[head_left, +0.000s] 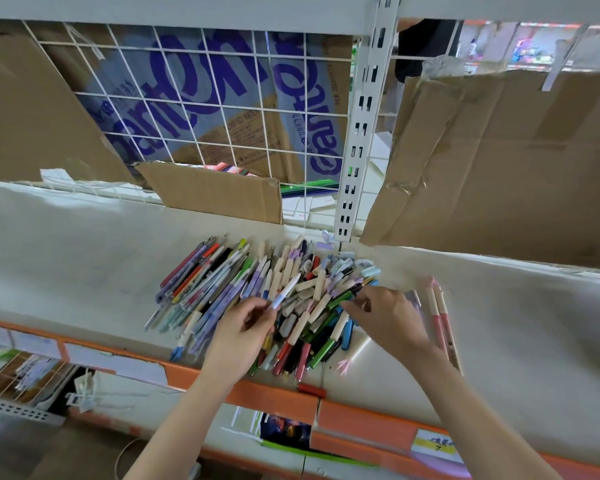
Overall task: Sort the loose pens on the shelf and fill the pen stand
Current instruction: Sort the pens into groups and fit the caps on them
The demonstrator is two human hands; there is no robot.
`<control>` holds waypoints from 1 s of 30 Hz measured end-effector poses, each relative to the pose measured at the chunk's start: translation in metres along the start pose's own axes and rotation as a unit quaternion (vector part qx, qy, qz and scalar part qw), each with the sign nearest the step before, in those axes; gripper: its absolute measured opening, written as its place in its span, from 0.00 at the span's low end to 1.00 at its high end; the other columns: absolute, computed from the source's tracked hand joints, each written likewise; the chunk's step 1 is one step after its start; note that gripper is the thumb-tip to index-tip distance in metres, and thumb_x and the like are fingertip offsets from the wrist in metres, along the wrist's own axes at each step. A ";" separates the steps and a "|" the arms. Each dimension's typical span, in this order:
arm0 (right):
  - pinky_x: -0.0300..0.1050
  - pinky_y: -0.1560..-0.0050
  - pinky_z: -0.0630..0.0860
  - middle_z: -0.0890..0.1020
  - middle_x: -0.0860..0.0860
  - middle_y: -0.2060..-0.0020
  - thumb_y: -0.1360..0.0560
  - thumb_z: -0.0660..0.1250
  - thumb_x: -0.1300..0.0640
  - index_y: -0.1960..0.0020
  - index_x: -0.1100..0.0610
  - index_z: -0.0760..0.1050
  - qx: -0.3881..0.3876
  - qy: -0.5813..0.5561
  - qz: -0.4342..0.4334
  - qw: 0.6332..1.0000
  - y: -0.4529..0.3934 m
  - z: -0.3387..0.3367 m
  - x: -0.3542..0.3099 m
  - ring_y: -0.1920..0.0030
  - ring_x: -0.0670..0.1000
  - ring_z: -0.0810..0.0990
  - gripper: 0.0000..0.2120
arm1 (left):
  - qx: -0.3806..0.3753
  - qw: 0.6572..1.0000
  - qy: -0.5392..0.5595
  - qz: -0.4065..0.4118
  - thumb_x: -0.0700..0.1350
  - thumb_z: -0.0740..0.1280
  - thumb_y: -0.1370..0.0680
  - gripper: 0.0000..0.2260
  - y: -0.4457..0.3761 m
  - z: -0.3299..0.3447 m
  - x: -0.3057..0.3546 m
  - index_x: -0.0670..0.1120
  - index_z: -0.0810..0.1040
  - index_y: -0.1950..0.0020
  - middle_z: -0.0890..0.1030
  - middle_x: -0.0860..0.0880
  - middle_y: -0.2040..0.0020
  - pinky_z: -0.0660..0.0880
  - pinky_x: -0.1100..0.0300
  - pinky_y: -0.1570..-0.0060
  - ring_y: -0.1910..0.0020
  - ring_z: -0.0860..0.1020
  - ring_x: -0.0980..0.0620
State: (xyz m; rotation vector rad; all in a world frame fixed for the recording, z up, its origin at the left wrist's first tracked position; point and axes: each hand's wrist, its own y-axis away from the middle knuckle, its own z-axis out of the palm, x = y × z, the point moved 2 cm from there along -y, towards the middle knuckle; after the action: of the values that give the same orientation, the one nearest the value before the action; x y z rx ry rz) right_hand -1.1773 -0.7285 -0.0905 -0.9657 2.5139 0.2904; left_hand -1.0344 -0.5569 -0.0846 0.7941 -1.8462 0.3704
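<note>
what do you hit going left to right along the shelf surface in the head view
aligned row of pens → left hand holding a white and blue pen → jumbled pile of pens → right hand → two pink pens lying apart

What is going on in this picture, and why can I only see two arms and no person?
The camera sits on the person's head and looks down, so you see only their own arms reaching forward, as if through their eyes. There is no machine here, only bare hands.

In front is a white shelf with an orange front edge. On it lies a big pile of loose pens in many colours. A few pink pens lie apart on the right side.

The left hand pinches one white and blue pen and lifts it off the pile. The right hand reaches into the pile with its fingertips; I cannot tell if it grips anything yet.

Behind the shelf is a wire grid with cardboard around it. I see no pen stand here.
</note>
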 end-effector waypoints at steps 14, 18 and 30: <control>0.40 0.64 0.79 0.82 0.62 0.58 0.20 0.58 0.62 0.52 0.64 0.70 0.057 -0.634 0.061 0.769 0.005 -0.024 -0.020 0.62 0.53 0.82 0.05 | -0.033 0.998 -0.009 0.057 0.45 0.64 0.22 0.04 0.011 0.008 0.008 0.53 0.78 0.55 0.79 0.57 0.65 0.71 0.68 0.63 0.65 0.76 0.59; 0.39 0.63 0.78 0.82 0.61 0.58 0.20 0.58 0.63 0.51 0.63 0.69 0.059 -0.653 0.038 0.754 0.006 -0.024 -0.026 0.62 0.51 0.83 0.04 | -0.032 0.997 -0.016 0.065 0.46 0.65 0.23 0.05 0.014 0.011 0.011 0.55 0.77 0.56 0.80 0.60 0.63 0.71 0.71 0.58 0.61 0.76 0.63; 0.40 0.62 0.79 0.84 0.54 0.59 0.21 0.61 0.63 0.53 0.62 0.72 -0.025 -0.591 0.003 0.806 0.018 -0.007 -0.036 0.59 0.50 0.83 0.03 | -0.033 0.997 -0.017 0.074 0.47 0.66 0.23 0.03 0.014 0.016 0.017 0.52 0.80 0.53 0.80 0.53 0.64 0.73 0.58 0.57 0.60 0.77 0.49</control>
State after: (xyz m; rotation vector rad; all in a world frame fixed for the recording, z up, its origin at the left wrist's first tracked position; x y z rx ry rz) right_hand -1.1678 -0.6972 -0.0667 -0.4941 1.3417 0.6985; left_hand -1.0588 -0.5612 -0.0743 0.6238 -1.9459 0.3892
